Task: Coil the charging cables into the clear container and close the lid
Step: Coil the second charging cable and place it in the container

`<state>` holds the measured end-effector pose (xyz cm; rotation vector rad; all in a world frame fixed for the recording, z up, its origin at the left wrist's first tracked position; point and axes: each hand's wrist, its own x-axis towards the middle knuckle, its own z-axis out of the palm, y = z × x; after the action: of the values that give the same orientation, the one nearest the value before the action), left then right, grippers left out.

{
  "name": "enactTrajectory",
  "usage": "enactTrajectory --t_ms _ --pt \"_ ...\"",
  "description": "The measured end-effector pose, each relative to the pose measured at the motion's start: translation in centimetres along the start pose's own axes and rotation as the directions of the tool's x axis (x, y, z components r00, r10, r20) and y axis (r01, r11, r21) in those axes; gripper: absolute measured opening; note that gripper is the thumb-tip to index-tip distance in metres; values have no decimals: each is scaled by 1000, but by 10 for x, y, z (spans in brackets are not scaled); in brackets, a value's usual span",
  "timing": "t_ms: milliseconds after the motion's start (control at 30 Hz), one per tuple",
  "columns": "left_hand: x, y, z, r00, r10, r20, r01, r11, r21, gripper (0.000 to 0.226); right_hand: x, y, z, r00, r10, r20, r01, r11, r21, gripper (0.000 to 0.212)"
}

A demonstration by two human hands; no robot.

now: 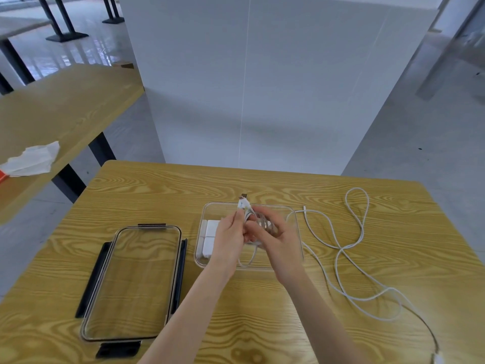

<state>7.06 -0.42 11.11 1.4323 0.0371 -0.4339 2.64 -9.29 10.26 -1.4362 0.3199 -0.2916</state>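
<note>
The clear container [202, 258] stands in the middle of the wooden table, with white charger plugs [210, 239] lying at its left end. Over the container, my left hand [228, 237] and my right hand [275, 235] both hold a coiled white cable [248, 212]; its USB plug sticks up above my fingers, and a loop hangs down into the container. A second white cable [351, 245] lies loose in loops on the table to the right. To the left, the clear lid [136, 282] with black clips lies flat.
The wooden table [262, 319] ends near a white partition wall [262, 88] behind it. Another wooden table [60, 109] at the left carries a crumpled white sheet [31, 160]. The loose cable's far end reaches the table's bottom right corner.
</note>
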Motion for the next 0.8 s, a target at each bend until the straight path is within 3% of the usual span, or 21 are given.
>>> enactTrajectory --t_ms 200,267,333,433,567,800 --pt "-2 -7 2 997 54 60 -61 989 131 36 4 -3 2 982 -145 -119 107 955 -277 4" --pt "-1 -8 1 994 59 91 -73 983 166 34 5 1 1 976 -190 -110 131 907 -401 6" --pt "-1 -8 0 990 64 126 -89 975 205 34 7 2 -2 964 -199 -176 110 902 -417 13" --pt "3 -10 -4 987 77 142 -110 964 242 34 16 -10 -12 934 -132 -333 39 962 -272 13" --pt "6 -4 -7 990 89 107 -105 982 155 33 26 -35 -34 901 58 -431 21 984 175 12" --pt "9 10 -3 981 128 147 -149 978 145 34 26 -38 -58 865 147 -479 53 924 379 9"
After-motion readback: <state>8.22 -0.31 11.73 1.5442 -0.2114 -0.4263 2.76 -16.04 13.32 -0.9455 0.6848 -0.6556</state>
